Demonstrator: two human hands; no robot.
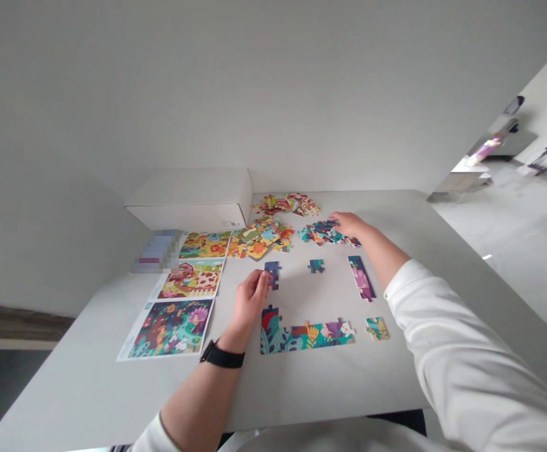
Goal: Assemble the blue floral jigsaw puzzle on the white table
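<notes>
My left hand (250, 300), with a black watch on its wrist, rests on the white table (330, 389), fingers curled, fingertips pinching a dark blue puzzle piece (272, 274). My right hand (348, 223) reaches far across, fingers down on a pile of blue and teal pieces (324, 233). Just below my left hand lies a joined strip of pieces (304, 334). A small teal piece (316, 265) lies alone between the hands. A joined purple strip (361, 277) lies beside my right forearm.
Three picture cards lie left: yellow (204, 245), farm (191, 279), jungle (169, 328). A white box (193, 198) stands at the back by the wall. Orange-yellow pieces (260, 238) and another pile (286, 204) lie behind. One loose piece (377, 328) sits near the strip.
</notes>
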